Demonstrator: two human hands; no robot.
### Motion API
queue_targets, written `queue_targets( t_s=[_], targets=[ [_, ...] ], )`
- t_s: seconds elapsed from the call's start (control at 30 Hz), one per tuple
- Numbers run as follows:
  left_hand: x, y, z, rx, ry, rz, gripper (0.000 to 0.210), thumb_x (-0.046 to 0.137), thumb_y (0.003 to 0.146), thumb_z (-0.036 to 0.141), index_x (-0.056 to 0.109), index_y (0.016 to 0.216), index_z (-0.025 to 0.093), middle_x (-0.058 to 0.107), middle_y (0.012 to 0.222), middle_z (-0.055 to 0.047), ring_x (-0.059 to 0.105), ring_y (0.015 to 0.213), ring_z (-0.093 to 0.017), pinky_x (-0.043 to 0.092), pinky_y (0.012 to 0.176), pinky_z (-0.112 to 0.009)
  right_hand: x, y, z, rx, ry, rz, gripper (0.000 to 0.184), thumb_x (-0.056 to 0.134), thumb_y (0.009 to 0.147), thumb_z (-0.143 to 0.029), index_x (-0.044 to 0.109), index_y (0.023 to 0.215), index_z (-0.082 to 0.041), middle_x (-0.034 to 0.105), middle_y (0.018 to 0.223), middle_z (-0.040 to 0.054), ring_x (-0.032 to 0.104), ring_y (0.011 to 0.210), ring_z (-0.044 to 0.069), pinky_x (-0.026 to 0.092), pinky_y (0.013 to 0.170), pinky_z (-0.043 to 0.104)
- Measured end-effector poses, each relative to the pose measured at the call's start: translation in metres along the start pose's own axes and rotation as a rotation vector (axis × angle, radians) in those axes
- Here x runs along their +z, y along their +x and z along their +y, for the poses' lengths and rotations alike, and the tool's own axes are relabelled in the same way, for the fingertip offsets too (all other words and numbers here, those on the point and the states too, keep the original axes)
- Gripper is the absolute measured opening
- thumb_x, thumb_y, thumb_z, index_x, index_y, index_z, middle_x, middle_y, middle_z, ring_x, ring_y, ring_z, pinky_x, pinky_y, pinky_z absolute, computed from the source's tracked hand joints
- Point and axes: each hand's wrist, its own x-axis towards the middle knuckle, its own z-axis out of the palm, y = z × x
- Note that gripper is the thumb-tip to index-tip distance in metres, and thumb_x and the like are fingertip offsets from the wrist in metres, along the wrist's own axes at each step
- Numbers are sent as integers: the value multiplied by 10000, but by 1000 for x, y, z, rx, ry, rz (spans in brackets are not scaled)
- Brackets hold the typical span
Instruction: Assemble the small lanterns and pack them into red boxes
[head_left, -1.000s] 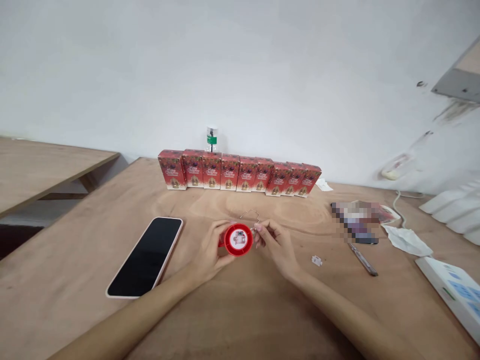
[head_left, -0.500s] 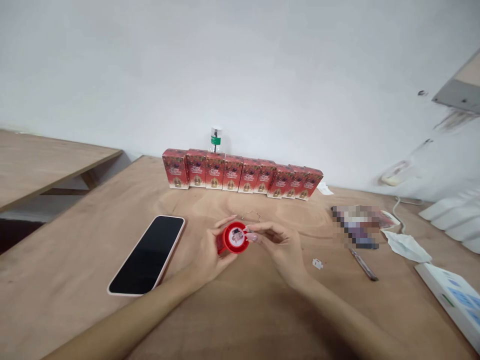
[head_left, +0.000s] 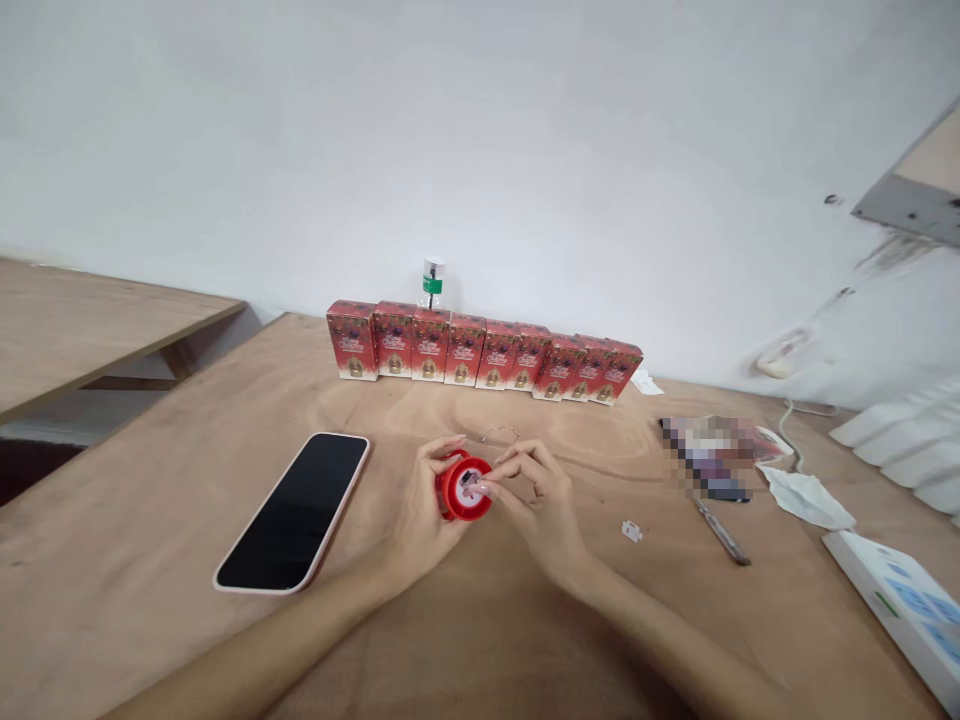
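Observation:
My left hand (head_left: 416, 515) is wrapped round the side of a small red round holder (head_left: 454, 507), its open face tilted toward me. Inside the red rim sits a white disc (head_left: 463, 496) with a dark and pinkish picture. My right hand (head_left: 546, 515) reaches in from the right, thumb and forefinger pinched together over the disc. Whether a small part is between those fingertips I cannot make out. A thin bent wire (head_left: 516, 432) lies just beyond the hands. On the table right of my right hand is a small white cut-out piece (head_left: 631, 531).
Several red printed boxes (head_left: 465, 350) stand in a row by the wall, a clear container (head_left: 433, 283) behind them. A phone (head_left: 296, 510) lies left. At right are a utility knife (head_left: 724, 535), a blurred-out packet (head_left: 709, 455), white paper (head_left: 806, 495) and a white box (head_left: 885, 590).
My right fingertips have moved from the rim inward over the disc. The red holder has shifted slightly down and left, and its face is tilted a little differently.

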Motion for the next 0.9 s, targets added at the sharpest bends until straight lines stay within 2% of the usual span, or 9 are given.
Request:
queue_targets(
  t_s=[0.17, 0.3, 0.47, 0.6, 0.7, 0.77, 0.9],
  targets=[
    [5, -8, 10, -123, -79, 0, 358, 625, 799, 210, 387, 1067, 215, 511, 1214, -131, 558, 1127, -249, 507, 871, -436, 4, -7, -1, -15, -39, 30, 78, 675, 789, -247, 667, 718, -216, 562, 846, 30, 586, 811, 162, 495, 727, 304],
    [2, -6, 16, -135, 23, -6, 392, 613, 800, 199, 421, 1141, 205, 552, 1153, -113, 569, 1083, -244, 497, 880, -431, 5, -10, 0, -88, -89, 62, 63, 642, 811, -207, 658, 751, -208, 562, 864, 39, 591, 811, 160, 496, 719, 300],
    [-1, -3, 18, -141, 68, -21, 456, 631, 776, 204, 440, 1190, 214, 537, 1117, -98, 569, 1032, -234, 502, 852, -404, 7, -14, 1, -140, -89, 13, 77, 620, 836, -210, 674, 782, -206, 576, 912, 58, 604, 858, 168, 499, 744, 303],
    [-2, -1, 19, -122, 72, -14, 458, 622, 789, 203, 448, 1212, 218, 517, 1132, -92, 552, 1067, -231, 489, 892, -394, -2, -7, 1, -121, -68, 28, 145, 560, 883, -255, 681, 815, -216, 602, 936, 63, 601, 909, 174, 486, 774, 306],
    [-3, 0, 18, -134, 62, 15, 503, 631, 753, 165, 461, 1222, 221, 509, 1151, -91, 536, 1105, -245, 473, 931, -411, -16, 7, 12, -2, -127, 67, 184, 539, 892, -306, 663, 800, -204, 616, 828, 42, 593, 815, 162, 465, 734, 292],
    [-3, 0, 16, -161, 48, 28, 565, 642, 718, 149, 457, 1246, 225, 499, 1172, -93, 522, 1125, -257, 465, 947, -425, -23, 17, 27, 118, -190, -16, 220, 551, 879, -355, 651, 770, -194, 619, 742, 24, 574, 721, 153, 442, 684, 280],
    [-2, 0, 12, -192, 1, 49, 618, 632, 716, 133, 441, 1294, 246, 475, 1191, -81, 516, 1139, -239, 460, 964, -409, -28, 24, 60, 305, -334, -335, 246, 655, 790, -405, 621, 758, -163, 654, 710, 26, 579, 650, 149, 405, 601, 250]
  ],
)
